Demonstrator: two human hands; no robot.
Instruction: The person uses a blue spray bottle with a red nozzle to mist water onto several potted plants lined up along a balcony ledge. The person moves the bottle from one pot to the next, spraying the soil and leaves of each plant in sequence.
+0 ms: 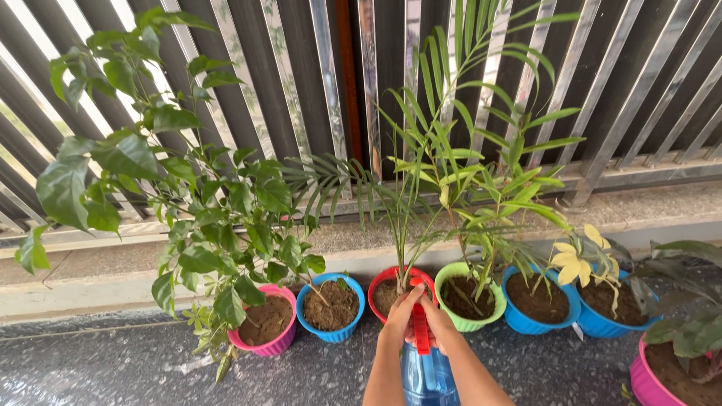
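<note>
Below red pot (398, 289), my left hand (402, 308) and right hand (440, 319) both clasp blue spray bottle (427, 376); bottle base cut off, fingers partly hidden behind red trigger (420, 331).

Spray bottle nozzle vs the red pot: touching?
Cannot tell. In the head view both hands wrap the blue spray bottle at its red trigger, directly in front of the red pot; the hands hide any gap or contact.

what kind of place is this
Most likely a home balcony or terrace used as a small garden. A slatted metal railing runs along a stone ledge, a row of coloured plant pots stands on the speckled floor, and both hands hold a blue spray bottle.
</note>
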